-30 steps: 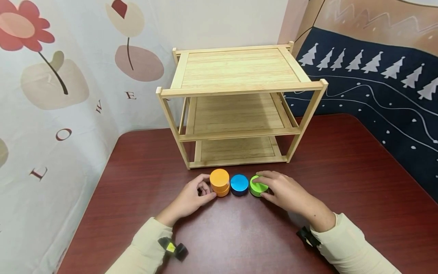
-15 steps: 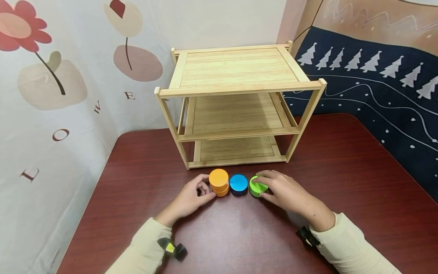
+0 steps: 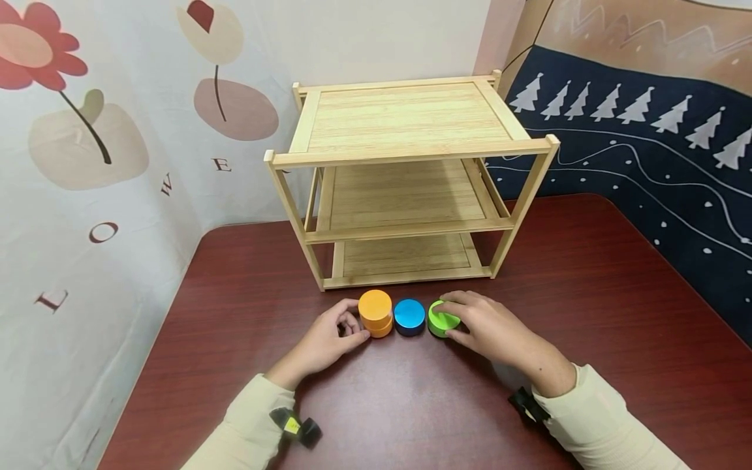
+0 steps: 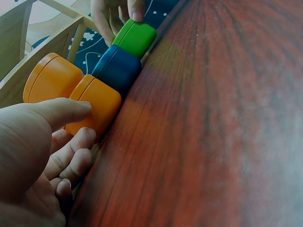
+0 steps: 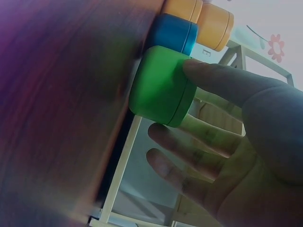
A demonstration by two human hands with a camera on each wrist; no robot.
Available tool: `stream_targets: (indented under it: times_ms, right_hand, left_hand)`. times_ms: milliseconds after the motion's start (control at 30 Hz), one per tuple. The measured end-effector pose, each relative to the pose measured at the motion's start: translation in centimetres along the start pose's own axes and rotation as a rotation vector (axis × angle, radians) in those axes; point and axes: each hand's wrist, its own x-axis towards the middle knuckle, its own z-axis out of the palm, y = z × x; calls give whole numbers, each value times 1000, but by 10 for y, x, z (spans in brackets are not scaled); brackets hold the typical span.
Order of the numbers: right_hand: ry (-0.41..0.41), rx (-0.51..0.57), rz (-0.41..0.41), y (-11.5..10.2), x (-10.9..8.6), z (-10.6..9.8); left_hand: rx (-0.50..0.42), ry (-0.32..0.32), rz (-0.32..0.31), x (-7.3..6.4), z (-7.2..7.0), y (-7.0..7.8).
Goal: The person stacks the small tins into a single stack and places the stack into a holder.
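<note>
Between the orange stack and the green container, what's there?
A blue container stands between the orange stack and the green container; the head view shows this.

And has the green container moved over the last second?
No. In the head view the green container keeps its place against the wooden rack; the whole picture only shifts very slightly left.

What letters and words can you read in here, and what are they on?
"L O W E": letters on the flowery backdrop.
After E: a bit of another mark, hidden by the wooden shelf; can't tell which letter.
Yellow patch on the left wrist strap: too small to tell.
Orange tubs, blue tub, green tub: no writing I can see.
</note>
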Motion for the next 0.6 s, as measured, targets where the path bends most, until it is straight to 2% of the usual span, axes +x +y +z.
stream_targets:
  times_ms: [600]
  right_hand:
    - [14, 9, -2, 0, 0, -2]
  left_hand:
    - [4, 1, -14, 0, 0, 1]
